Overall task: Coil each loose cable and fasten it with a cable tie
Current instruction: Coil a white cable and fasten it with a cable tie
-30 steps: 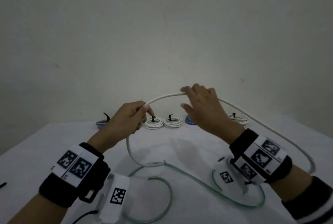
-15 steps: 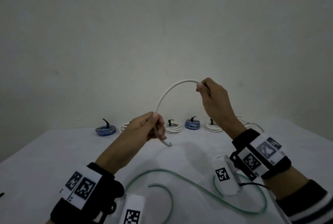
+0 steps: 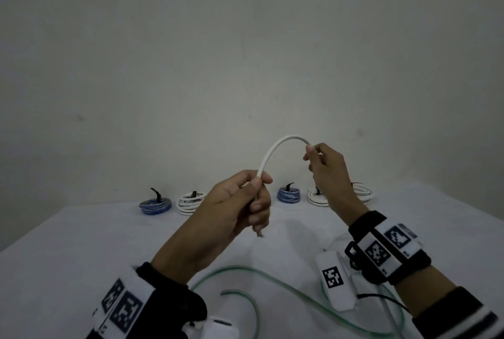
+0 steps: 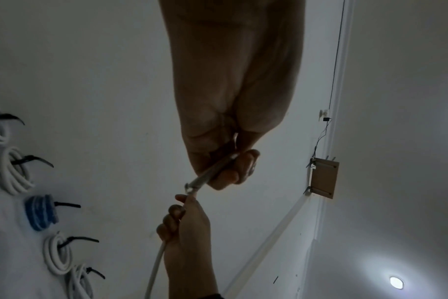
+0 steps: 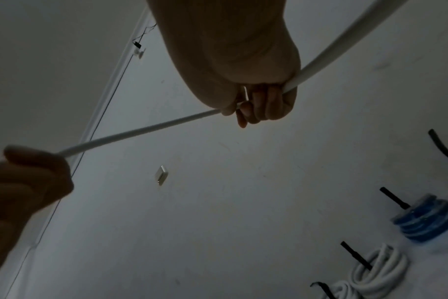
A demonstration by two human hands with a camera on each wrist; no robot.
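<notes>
**Mia:** White cloth covers the desk (image 3: pixel 81 243), and a plain pale wall is behind it. What are the hands doing?

**Ben:** Both hands are up in the air over the desk, holding 1 white cable (image 3: pixel 275 152). The left hand (image 3: pixel 231 207) has its fingers curled tight around the cable near its end. The cut tip sticks out just below the fist.

**Mia:** And the other one?

**Ben:** The right hand (image 3: pixel 327 172) grips the same cable with its fingers and thumb, higher up and to the right. Between the 2 hands the cable bends up like a little bridge. Past the right hand, the rest of it goes down toward the desk.

**Mia:** What is lying near us?

**Ben:** A loose green cable (image 3: pixel 245 281) curls on the desk, under the arms.

**Mia:** And far away, by the wall?

**Ben:** A row of small bundles, each with a black tie poking up. I see a blue coil (image 3: pixel 155 205) on the left, a white coil (image 3: pixel 191 202) beside it, another blue coil (image 3: pixel 289 195) right of the left hand, and more white loops (image 3: pixel 362 192) behind the right wrist.
</notes>
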